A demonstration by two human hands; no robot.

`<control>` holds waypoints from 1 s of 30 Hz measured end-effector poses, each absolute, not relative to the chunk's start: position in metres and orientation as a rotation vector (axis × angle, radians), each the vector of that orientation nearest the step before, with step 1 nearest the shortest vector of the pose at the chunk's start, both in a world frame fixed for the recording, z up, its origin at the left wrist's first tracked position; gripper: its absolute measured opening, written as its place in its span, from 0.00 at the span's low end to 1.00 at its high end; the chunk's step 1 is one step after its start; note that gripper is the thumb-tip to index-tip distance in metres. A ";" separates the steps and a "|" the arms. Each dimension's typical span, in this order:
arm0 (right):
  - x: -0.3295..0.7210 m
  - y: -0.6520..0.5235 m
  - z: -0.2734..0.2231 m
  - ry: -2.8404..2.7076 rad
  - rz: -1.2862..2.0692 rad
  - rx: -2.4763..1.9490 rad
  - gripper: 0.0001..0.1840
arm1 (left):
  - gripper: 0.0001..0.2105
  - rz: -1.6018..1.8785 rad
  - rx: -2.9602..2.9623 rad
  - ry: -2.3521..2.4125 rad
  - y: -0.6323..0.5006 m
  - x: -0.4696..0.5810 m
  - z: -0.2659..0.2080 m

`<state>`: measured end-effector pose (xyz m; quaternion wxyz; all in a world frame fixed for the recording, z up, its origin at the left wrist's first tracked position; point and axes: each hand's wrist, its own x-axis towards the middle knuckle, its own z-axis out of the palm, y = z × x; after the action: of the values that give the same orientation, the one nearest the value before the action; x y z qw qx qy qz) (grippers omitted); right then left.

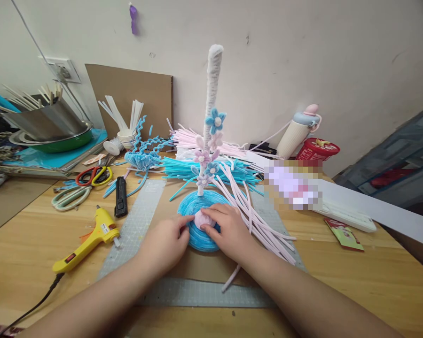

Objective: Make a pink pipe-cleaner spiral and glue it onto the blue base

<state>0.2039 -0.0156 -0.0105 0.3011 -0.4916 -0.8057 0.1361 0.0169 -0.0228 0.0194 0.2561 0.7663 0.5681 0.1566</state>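
A pale pink fuzzy ball (203, 219) rests on a round blue coiled base (197, 245). My right hand (229, 230) grips the ball from the right between thumb and fingers. From the left, my left hand (169, 237) presses its index fingertip against the ball, the other fingers curled in. Behind the ball, a white wrapped stem (213, 84) stands upright on the base. Blue and pink fuzzy flowers sit along its lower half, among them a blue flower (216, 120). Under the base lies a piece of cardboard (197, 267) on a grey cutting mat (127, 249).
Loose pink pipe cleaners (264, 230) lie close to my right hand. Blue pipe cleaners (183, 168) are bundled behind the base. To the left are a yellow glue gun (91, 241), a black cutter (120, 197) and scissors (72, 198). A bottle (294, 134) stands back right.
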 end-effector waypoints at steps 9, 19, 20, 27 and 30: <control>0.203 -0.016 -0.013 -2.136 0.345 -1.306 0.16 | 0.18 0.479 2.210 1.446 -0.027 0.017 0.012; 0.203 -0.015 -0.010 -2.139 0.370 -1.300 0.16 | 0.19 0.628 2.159 1.356 -0.026 0.010 0.001; 0.203 -0.015 -0.010 -2.139 0.371 -1.302 0.16 | 0.20 0.624 2.167 1.341 -0.027 0.010 0.001; 0.202 -0.016 -0.009 -2.139 0.360 -1.311 0.15 | 0.25 0.649 2.199 1.270 -0.030 0.008 0.003; 0.202 -0.015 -0.009 -2.153 0.353 -1.309 0.15 | 0.25 0.593 2.305 1.297 -0.030 0.008 0.002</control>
<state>0.2020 -0.0153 -0.0091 0.2942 -0.4918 -0.8087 0.1324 0.0077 -0.0302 0.0021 0.2139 0.8308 0.4674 0.2136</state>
